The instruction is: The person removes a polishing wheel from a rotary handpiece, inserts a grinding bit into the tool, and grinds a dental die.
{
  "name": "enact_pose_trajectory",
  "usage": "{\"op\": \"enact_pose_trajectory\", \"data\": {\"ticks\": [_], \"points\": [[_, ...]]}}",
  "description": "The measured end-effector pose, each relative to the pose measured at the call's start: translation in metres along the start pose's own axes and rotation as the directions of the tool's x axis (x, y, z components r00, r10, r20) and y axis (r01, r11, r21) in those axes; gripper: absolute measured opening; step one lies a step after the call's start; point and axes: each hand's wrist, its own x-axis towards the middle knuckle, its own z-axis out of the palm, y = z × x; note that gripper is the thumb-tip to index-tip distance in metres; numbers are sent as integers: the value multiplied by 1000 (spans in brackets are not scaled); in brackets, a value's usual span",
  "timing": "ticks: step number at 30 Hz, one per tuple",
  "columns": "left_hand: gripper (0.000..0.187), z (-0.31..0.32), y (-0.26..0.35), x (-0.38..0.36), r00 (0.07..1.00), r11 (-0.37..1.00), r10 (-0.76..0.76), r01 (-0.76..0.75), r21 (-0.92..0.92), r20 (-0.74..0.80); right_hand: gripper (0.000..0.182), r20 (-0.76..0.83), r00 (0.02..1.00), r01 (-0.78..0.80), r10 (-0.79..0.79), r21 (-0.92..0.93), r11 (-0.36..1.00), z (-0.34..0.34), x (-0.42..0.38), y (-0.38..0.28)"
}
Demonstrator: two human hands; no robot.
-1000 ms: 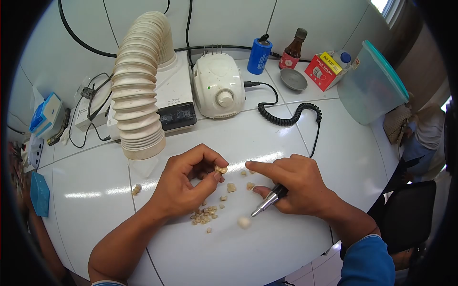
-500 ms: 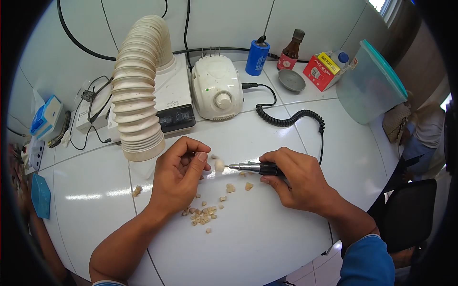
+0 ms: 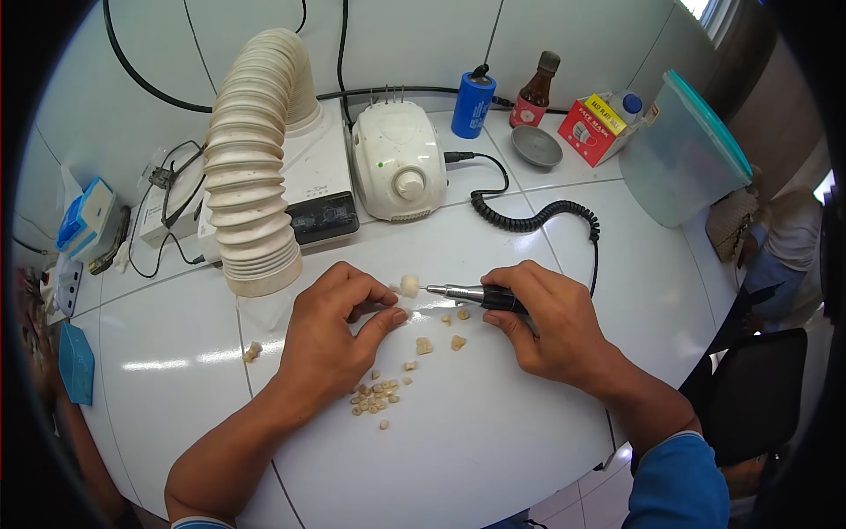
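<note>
On the far left a blue tray [image 3: 77, 363] is resting at the edge of the white bench [image 3: 493, 445], and a ribbed white hose [image 3: 251, 167] is arching down with its open end hanging just above the bench. Under and to the right of that end, a lone tan piece [image 3: 253, 352] is lying well apart from the others. My left hand [image 3: 339, 326] is leaning in with its fingers curled, the thumb tip sitting just below the index finger; I cannot tell whether they are pinching a small piece. Just beside my left wrist a cluster of small tooth-like pieces [image 3: 376, 398] is lying on the bench, while behind it a white control unit [image 3: 401, 163] is standing with its green light glowing. A pale round tip [image 3: 410, 285] is pointing at my left fingertips from the end of the handpiece [image 3: 467, 294], with two larger tan chunks [image 3: 424, 346] lying below it. My right hand [image 3: 551, 331] is gripping that handpiece, its fingers clamping the black grip, and a coiled black cord [image 3: 538, 218] is looping behind.
</note>
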Motion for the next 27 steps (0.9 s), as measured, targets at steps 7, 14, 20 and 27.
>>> {"op": "enact_pose_trajectory", "data": {"ticks": [7,14,20,27], "points": [[23,-3,5,1,993,964,-96,76,-256,-69,32,-3,998,60,-60,-5,998,-3,2,-3],[33,-5,9,-4,984,955,88,-127,-268,-154,34,30,998,49,-50,40,998,-3,-1,-7],[30,-5,12,1,936,941,328,-336,-45,-130,34,133,989,68,-70,26,997,-6,-5,-10],[38,-2,15,-4,915,915,403,-403,-21,10,33,122,980,159,-155,-22,987,-6,-6,-10]]}}
